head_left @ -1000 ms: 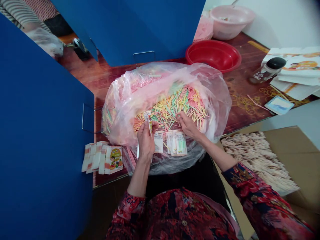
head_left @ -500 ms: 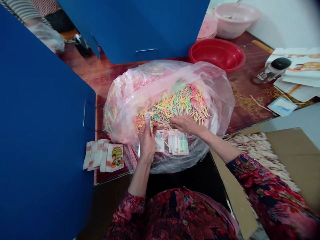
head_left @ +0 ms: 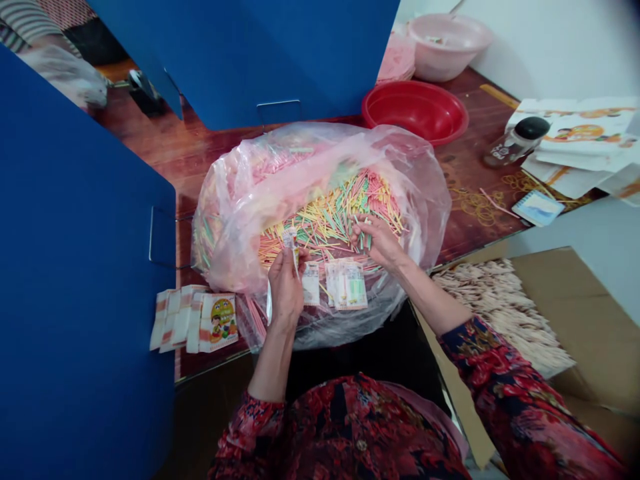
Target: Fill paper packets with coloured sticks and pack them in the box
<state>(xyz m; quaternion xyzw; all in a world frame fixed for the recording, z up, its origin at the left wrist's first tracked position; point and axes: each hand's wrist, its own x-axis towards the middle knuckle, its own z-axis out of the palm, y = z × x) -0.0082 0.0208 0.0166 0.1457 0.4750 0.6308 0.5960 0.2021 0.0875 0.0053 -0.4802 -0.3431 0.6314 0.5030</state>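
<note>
My left hand pinches a packet by the near edge of the table | right hand pinching sticks over the open bag | loosen that pinch, they'd scatter

Soft, moderate light leaves glints on the plastic bag, with the upper-right corner dark.
</note>
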